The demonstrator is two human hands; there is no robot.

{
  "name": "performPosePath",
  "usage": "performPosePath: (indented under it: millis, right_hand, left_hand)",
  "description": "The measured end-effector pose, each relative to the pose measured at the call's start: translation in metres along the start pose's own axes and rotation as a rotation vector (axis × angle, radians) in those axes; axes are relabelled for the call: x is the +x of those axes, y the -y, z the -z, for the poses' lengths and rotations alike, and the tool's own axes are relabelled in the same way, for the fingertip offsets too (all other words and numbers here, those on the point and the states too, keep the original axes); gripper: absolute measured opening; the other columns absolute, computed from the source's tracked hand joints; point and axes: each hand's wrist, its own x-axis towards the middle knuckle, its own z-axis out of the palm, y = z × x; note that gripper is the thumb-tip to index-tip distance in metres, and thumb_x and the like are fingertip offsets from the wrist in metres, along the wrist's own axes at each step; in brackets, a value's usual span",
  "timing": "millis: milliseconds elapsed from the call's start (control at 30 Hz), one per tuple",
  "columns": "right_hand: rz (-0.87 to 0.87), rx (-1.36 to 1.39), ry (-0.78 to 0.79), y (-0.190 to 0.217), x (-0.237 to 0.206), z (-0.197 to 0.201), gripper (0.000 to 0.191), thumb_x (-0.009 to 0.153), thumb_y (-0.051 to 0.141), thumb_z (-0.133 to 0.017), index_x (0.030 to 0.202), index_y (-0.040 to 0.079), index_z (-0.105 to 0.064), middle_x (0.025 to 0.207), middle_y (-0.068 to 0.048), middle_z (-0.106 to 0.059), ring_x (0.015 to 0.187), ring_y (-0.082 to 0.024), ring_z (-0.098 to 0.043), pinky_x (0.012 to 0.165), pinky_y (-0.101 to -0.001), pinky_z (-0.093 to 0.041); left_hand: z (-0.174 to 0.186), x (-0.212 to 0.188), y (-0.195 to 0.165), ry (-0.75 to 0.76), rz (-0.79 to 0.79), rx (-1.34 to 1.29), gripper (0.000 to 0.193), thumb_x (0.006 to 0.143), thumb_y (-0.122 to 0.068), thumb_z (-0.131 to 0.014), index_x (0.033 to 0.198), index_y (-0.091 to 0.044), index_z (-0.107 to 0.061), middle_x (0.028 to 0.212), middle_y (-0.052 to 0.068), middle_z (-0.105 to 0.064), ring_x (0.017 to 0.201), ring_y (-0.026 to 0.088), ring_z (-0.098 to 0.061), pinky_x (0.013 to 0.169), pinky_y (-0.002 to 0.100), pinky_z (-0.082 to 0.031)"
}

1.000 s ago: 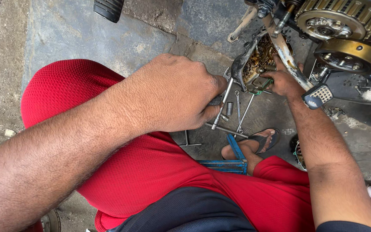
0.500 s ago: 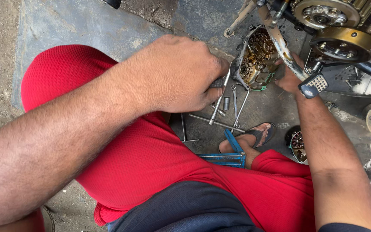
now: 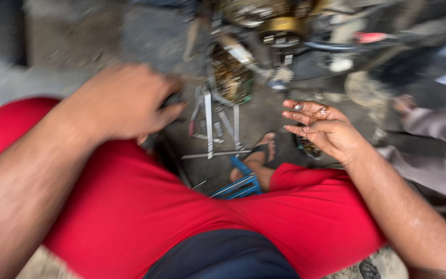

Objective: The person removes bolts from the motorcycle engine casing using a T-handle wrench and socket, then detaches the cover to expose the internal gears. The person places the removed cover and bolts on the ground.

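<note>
The picture is motion-blurred. My left hand is curled into a fist above my red-clad knee, closed on a dark tool handle that sticks out by the fingers. My right hand hovers over the floor to the right, fingers stretched out and apart, holding nothing I can make out. Between the hands, several long metal tools lie on the grey floor. Beyond them stands a dish of small brass-coloured parts, under an engine assembly.
My sandalled foot rests beside a blue tool rack on the floor. Another person's grey-clothed leg is at the right edge. More machine parts crowd the top right.
My right hand has drawn back from the engine towards my knee and opened. My left hand has shifted left, still clenched. The view has swung and become blurred.
</note>
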Motion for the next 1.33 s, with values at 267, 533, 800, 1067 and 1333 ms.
performPosePath:
  millis: [267, 533, 800, 1067, 1333]
  right_hand:
    - [0.694, 0.381, -0.356, 0.088, -0.145, 0.043, 0.053, 0.08, -0.015, -0.054, 0.126, 0.005, -0.069, 0.149, -0.008, -0.06, 0.143, -0.026, -0.054, 0.118, -0.0484, -0.045]
    - [0.051, -0.442, -0.271, -0.022, -0.022, 0.025, 0.064, 0.093, -0.004, -0.056, 0.152, 0.014, -0.042, 0.125, -0.011, -0.07, 0.104, -0.023, -0.067, 0.089, -0.0417, -0.055]
    - [-0.143, -1.59, -0.259, -0.136, 0.158, -0.03, 0.103, 0.085, 0.017, -0.066, 0.169, 0.024, -0.005, 0.107, -0.033, -0.07, 0.103, -0.051, -0.067, 0.096, -0.0535, -0.052]
    - [-0.39, -1.659, -0.175, -0.144, 0.16, -0.017, 0.102, 0.084, 0.02, -0.067, 0.166, 0.032, -0.008, 0.135, -0.028, -0.062, 0.126, -0.045, -0.06, 0.112, -0.0488, -0.045]
    - [-0.427, -1.742, -0.126, -0.145, 0.154, -0.014, 0.101, 0.089, 0.028, -0.066, 0.166, 0.032, -0.001, 0.142, -0.023, -0.058, 0.13, -0.042, -0.058, 0.114, -0.0491, -0.043]
  left_hand:
    - [0.024, 0.033, -0.08, 0.223, 0.017, 0.064, 0.035, 0.091, -0.051, -0.058, 0.11, -0.025, -0.071, 0.078, 0.012, -0.077, 0.084, 0.036, -0.075, 0.084, 0.05, -0.06]
    - [-0.006, 0.022, -0.055, -0.004, -0.262, -0.039, 0.037, 0.09, -0.043, -0.062, 0.106, -0.012, -0.074, 0.087, 0.02, -0.074, 0.081, 0.043, -0.07, 0.074, 0.055, -0.057]
    - [-0.009, 0.022, -0.015, -0.141, -0.117, 0.025, 0.034, 0.094, -0.041, -0.063, 0.107, -0.011, -0.074, 0.084, 0.02, -0.074, 0.083, 0.042, -0.071, 0.081, 0.055, -0.056]
    - [-0.009, 0.016, 0.001, -0.105, -0.113, 0.048, 0.034, 0.095, -0.042, -0.063, 0.106, -0.012, -0.074, 0.081, 0.017, -0.074, 0.082, 0.037, -0.073, 0.08, 0.053, -0.057]
    - [-0.049, 0.036, 0.035, -0.151, -0.147, 0.071, 0.035, 0.093, -0.042, -0.064, 0.111, -0.013, -0.074, 0.08, 0.018, -0.073, 0.082, 0.038, -0.072, 0.077, 0.054, -0.057]
